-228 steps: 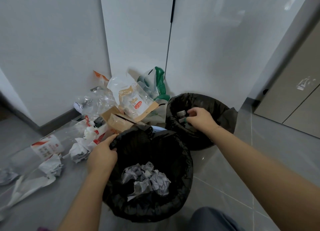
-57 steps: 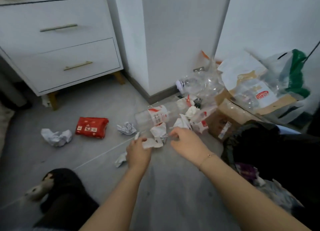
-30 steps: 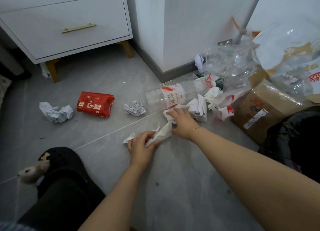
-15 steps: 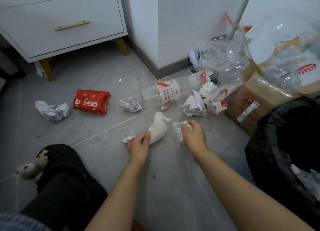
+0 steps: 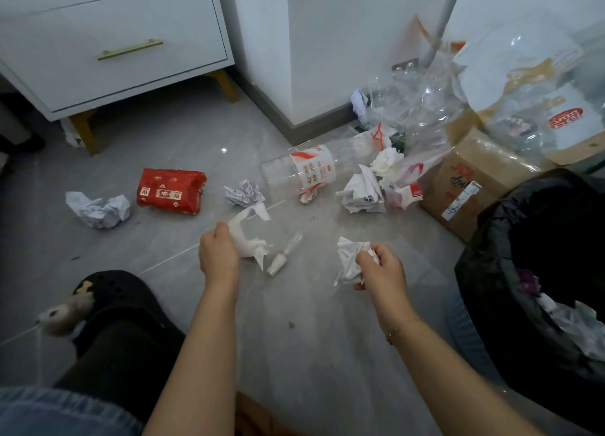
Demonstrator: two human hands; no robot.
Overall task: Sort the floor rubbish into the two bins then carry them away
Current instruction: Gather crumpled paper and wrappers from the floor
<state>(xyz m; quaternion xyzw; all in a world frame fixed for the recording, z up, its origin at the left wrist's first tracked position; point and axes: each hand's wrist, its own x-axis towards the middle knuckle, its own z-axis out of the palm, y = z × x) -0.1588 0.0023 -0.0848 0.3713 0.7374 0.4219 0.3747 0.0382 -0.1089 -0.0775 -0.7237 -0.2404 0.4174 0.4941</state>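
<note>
Head view shows sorting partly done: left hand [image 5: 217, 255] and right hand [image 5: 379, 268] each clutch tissue, bin [image 5: 484, 272] at 3 o'clock part-filled, litter remaining.

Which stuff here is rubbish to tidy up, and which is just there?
For the job: tissue in left hand, tissue in right hand, red packet, plastic bottle, paper ball, black-lined bin.

Just there: drawer unit, slipper.

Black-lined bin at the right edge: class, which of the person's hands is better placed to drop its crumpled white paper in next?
The right hand, probably. It holds crumpled white paper and is nearer the black-lined bin; the left hand would have to cross over.
</note>
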